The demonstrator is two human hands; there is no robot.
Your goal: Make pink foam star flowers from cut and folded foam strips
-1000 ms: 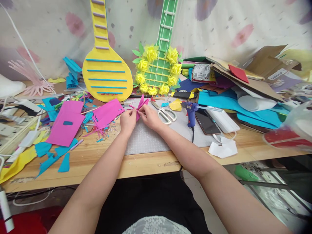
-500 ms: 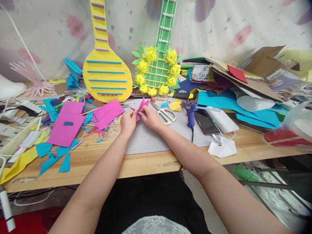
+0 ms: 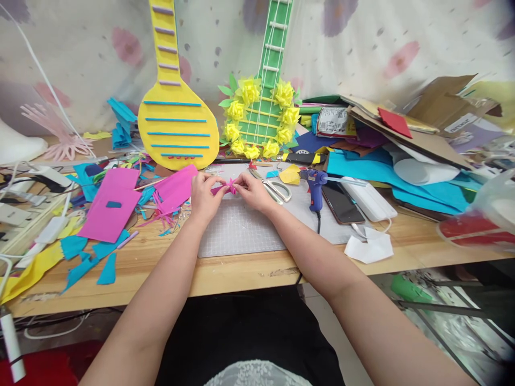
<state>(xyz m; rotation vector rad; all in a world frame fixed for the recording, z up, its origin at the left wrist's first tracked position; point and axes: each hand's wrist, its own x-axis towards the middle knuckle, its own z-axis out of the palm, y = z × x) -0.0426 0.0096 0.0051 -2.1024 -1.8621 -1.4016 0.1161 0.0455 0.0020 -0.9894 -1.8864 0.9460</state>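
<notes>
Between my hands is a small folded piece of magenta paper (image 3: pixel 230 186), partly hidden by my fingers. My left hand (image 3: pixel 206 197) pinches its left part between thumb and fingertips. Closed on the right part, my right hand (image 3: pixel 251 191) holds it from the other side. Both hands are above the grey cutting mat (image 3: pixel 245 230). Scissors (image 3: pixel 276 188) with pale handles lie just right of my right hand. To the left of my left hand rests a magenta sheet (image 3: pixel 176 187), with thin magenta strips beside it.
Behind stand a yellow cardboard guitar (image 3: pixel 179 128) and a green one (image 3: pixel 261 120) ringed with yellow paper flowers. At right are a blue glue gun (image 3: pixel 316 187), a phone (image 3: pixel 341 201) and a white power bank (image 3: pixel 372 199). Blue scraps (image 3: pixel 107 269) lie at front left.
The magenta paper has been turned and now shows less, with its pointed petals no longer upright. My left hand has shifted slightly left and its fingers have opened out around the pinch.
</notes>
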